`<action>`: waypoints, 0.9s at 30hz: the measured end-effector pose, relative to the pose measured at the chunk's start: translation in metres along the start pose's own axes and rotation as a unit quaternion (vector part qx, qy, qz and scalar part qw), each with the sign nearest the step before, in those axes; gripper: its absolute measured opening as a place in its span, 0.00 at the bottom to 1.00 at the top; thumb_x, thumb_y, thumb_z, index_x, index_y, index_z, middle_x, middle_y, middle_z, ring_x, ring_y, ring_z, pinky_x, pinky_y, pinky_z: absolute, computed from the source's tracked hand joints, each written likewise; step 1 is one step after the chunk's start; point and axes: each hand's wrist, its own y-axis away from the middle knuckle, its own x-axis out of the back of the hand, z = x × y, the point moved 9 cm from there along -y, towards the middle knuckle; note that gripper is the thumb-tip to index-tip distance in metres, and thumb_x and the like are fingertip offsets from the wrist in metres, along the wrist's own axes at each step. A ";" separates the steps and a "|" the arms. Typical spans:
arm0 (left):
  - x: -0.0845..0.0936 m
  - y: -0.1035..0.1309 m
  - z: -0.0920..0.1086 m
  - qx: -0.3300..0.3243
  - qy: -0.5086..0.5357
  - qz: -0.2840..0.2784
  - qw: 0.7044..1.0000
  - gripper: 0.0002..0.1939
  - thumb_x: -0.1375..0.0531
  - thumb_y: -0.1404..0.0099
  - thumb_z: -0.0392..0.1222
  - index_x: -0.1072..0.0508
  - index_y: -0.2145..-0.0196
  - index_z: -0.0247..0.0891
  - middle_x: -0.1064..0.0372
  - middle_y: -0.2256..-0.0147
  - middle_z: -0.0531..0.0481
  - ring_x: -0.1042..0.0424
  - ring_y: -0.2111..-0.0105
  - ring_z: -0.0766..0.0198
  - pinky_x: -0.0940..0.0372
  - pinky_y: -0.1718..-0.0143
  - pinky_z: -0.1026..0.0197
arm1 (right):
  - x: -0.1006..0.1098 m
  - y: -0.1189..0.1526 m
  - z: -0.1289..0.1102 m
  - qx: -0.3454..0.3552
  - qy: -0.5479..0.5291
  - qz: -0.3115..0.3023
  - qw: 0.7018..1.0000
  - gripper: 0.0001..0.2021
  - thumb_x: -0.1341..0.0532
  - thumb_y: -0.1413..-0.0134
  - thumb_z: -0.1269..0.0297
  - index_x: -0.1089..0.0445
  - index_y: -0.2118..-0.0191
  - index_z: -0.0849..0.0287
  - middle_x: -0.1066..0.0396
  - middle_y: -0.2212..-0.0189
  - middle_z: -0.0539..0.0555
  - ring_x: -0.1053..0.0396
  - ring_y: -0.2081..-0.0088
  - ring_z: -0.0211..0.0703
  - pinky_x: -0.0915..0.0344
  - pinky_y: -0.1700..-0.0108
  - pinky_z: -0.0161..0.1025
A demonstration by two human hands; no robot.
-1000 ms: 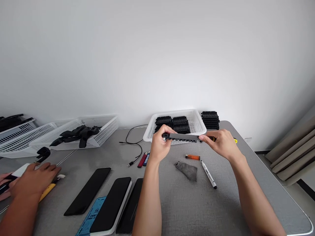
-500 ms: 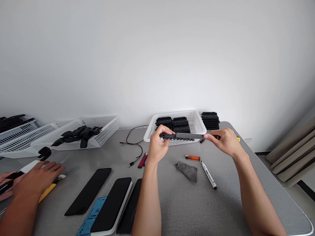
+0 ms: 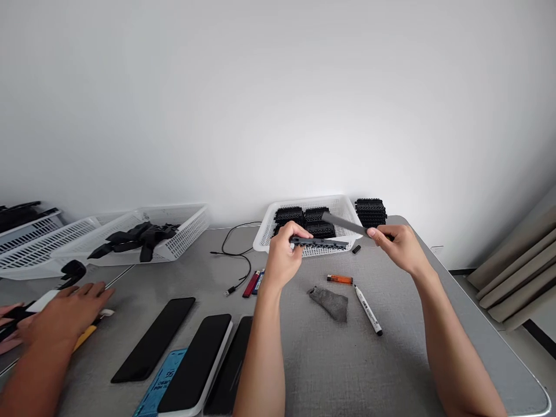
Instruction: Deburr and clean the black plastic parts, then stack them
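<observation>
My left hand (image 3: 284, 255) is closed on one end of a black plastic toothed part (image 3: 325, 243), held edge-on above the front of a white basket (image 3: 260, 240). My right hand (image 3: 397, 249) grips a flat grey file (image 3: 345, 223); its handle is mostly hidden in my fist. The file's blade points left and tilts up, apart from the black part. Several similar black toothed pieces (image 3: 289, 214) lie in the basket, and a stack of them (image 3: 370, 212) stands to its right. Below my hands are a grey cloth (image 3: 329, 302), an orange lighter (image 3: 340, 279) and a white marker (image 3: 368, 310).
Phones (image 3: 154, 339) lie at the left front beside a blue card (image 3: 160, 385). Red and blue lighters (image 3: 251, 284) and a black cable (image 3: 223, 243) sit left of the basket. Another white basket (image 3: 186, 234) holds black parts. A co-worker's hand (image 3: 69, 307) is at far left.
The file has come off the black part, its tip swinging up and away. My left hand has turned the part slightly. The co-worker's hand and held item have shifted a little.
</observation>
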 end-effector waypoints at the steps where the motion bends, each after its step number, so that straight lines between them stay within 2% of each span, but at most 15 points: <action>1: -0.003 0.000 0.002 -0.005 -0.002 -0.008 1.000 0.17 0.49 0.49 0.20 0.36 0.68 0.42 0.28 0.67 0.53 0.26 0.62 0.60 0.34 0.58 0.56 | -0.003 0.000 -0.002 -0.005 -0.032 0.000 0.999 0.30 0.47 0.40 0.35 0.46 0.80 0.57 0.53 0.81 0.46 0.55 0.77 0.36 0.58 0.74 0.37; 5: -0.012 0.001 0.009 -0.022 -0.005 -0.027 0.999 0.19 0.50 0.50 0.19 0.36 0.68 0.42 0.29 0.67 0.53 0.27 0.61 0.60 0.34 0.57 0.55 | -0.025 0.001 -0.018 -0.009 -0.133 -0.008 0.991 0.28 0.38 0.47 0.38 0.46 0.78 0.57 0.52 0.80 0.45 0.54 0.76 0.35 0.58 0.74 0.35; 9: -0.016 0.002 0.014 -0.037 -0.008 -0.040 0.998 0.20 0.50 0.50 0.19 0.36 0.68 0.42 0.29 0.67 0.52 0.28 0.61 0.59 0.34 0.58 0.56 | -0.040 0.000 -0.020 -0.026 -0.180 -0.007 0.983 0.27 0.32 0.53 0.41 0.44 0.77 0.57 0.50 0.80 0.44 0.52 0.76 0.34 0.56 0.74 0.35; 14: -0.024 0.002 0.017 -0.037 -0.015 -0.060 0.997 0.21 0.51 0.50 0.18 0.36 0.67 0.42 0.29 0.66 0.53 0.29 0.61 0.60 0.35 0.58 0.56 | -0.039 0.000 -0.017 -0.028 -0.160 0.002 0.987 0.27 0.31 0.55 0.41 0.44 0.77 0.56 0.49 0.80 0.44 0.52 0.77 0.34 0.56 0.75 0.34; 20: -0.041 0.006 0.028 -0.063 -0.060 -0.099 0.991 0.21 0.51 0.51 0.17 0.35 0.68 0.42 0.31 0.67 0.51 0.32 0.62 0.59 0.35 0.62 0.58 | -0.030 0.009 -0.035 -0.031 -0.077 0.053 0.995 0.30 0.33 0.55 0.37 0.46 0.79 0.57 0.48 0.82 0.44 0.55 0.76 0.34 0.57 0.75 0.35; 23: -0.034 0.005 0.033 -0.086 -0.040 -0.065 0.993 0.22 0.51 0.52 0.16 0.35 0.68 0.42 0.29 0.66 0.51 0.31 0.61 0.60 0.35 0.61 0.57 | -0.023 0.009 -0.035 -0.031 -0.073 0.063 0.995 0.29 0.33 0.55 0.38 0.44 0.78 0.57 0.47 0.82 0.44 0.54 0.77 0.34 0.57 0.75 0.35; 27: -0.012 0.004 0.037 -0.122 0.012 0.028 0.992 0.17 0.48 0.47 0.20 0.34 0.70 0.43 0.25 0.66 0.51 0.28 0.61 0.59 0.32 0.59 0.52 | -0.015 0.001 -0.009 -0.075 -0.140 0.075 0.984 0.28 0.35 0.51 0.37 0.42 0.78 0.57 0.49 0.82 0.45 0.54 0.78 0.33 0.58 0.76 0.35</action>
